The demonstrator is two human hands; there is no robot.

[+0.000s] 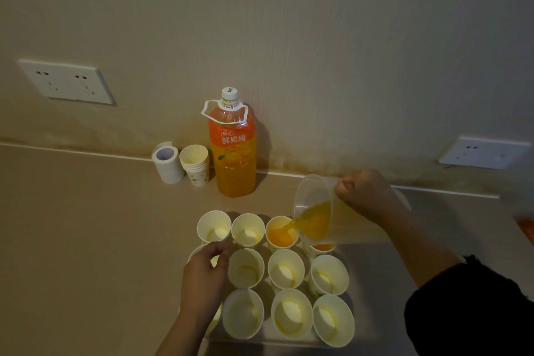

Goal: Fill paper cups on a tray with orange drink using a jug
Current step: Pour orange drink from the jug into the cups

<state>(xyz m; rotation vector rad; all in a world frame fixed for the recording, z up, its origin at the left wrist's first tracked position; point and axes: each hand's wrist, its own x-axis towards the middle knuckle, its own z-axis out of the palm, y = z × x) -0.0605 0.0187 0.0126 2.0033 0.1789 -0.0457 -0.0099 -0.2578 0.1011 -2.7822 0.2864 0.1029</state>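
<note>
Pouring from the tilted jug (315, 211), handle clenched in the right hand (367, 196), into the 3rd back-row cup (281, 235) on the tray (372, 274). Ease the tilt back well before the rim. Cannot tell whether the curled left hand (202, 274) grips or merely covers the cup (193, 254) beneath.

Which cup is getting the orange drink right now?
The back-row cup third from the left: the stream from the tilted jug lands in it. The cup to its right already holds drink; the rest look empty.
</note>
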